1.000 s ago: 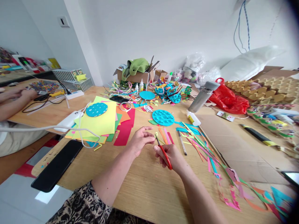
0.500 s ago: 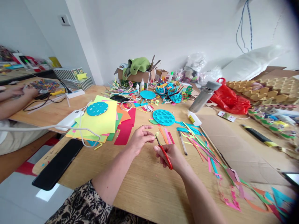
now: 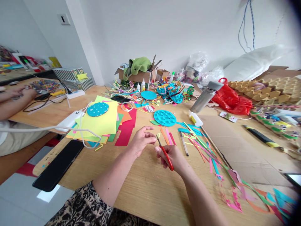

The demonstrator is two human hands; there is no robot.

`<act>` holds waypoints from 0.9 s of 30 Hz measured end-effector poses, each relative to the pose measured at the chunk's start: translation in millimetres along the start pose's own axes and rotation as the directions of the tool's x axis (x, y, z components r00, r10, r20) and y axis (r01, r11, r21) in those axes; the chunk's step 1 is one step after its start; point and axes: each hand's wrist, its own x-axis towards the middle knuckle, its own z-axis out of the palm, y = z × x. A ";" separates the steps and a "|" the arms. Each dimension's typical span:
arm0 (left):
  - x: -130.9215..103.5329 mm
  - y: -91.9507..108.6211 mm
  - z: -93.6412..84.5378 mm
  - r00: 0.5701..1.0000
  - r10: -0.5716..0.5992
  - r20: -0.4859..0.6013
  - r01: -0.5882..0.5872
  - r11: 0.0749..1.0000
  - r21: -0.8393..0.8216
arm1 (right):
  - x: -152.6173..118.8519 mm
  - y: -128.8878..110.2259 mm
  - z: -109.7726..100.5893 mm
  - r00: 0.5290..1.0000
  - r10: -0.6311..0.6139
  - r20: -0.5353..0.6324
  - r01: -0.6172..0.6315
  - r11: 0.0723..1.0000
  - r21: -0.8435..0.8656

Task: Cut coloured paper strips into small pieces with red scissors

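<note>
Item: red-handled scissors (image 3: 166, 156), grasped in the curled fingers of the right hand (image 3: 176, 157); blades point toward eleven o'clock, their gap too small to read. Item: yellow paper scrap (image 3: 159, 134), at the blade tips, seemingly pinched by the fingers of the left hand (image 3: 141, 139), which lies at nine o'clock from it. Hazards, as judged: a slight slip would put the blade onto the left fingertips, so near do they sit; so small a scrap could twist or drop. Room: tabletop (image 3: 145, 182) shows bare wood toward six o'clock; paper strips (image 3: 168, 137) and a pen (image 3: 184, 144) crowd three o'clock. Edge: black phone (image 3: 58, 165), between eight and nine, appears to overhang; a bump could tip it.
</note>
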 end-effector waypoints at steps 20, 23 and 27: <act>0.5 0.6 -3.0 1.000 0.018 -0.023 -0.017 0.999 0.032 | 0.5 0.3 0.3 0.999 0.037 -0.020 -0.037 0.999 0.000; 0.2 -0.5 -2.2 1.000 0.019 0.005 -0.019 1.000 0.020 | 0.9 0.9 0.0 1.000 0.022 -0.015 -0.022 1.000 -0.001; 0.1 -1.7 -1.9 0.999 0.030 0.013 -0.031 0.999 0.022 | 1.2 1.5 0.0 1.000 0.025 -0.015 -0.025 1.000 -0.003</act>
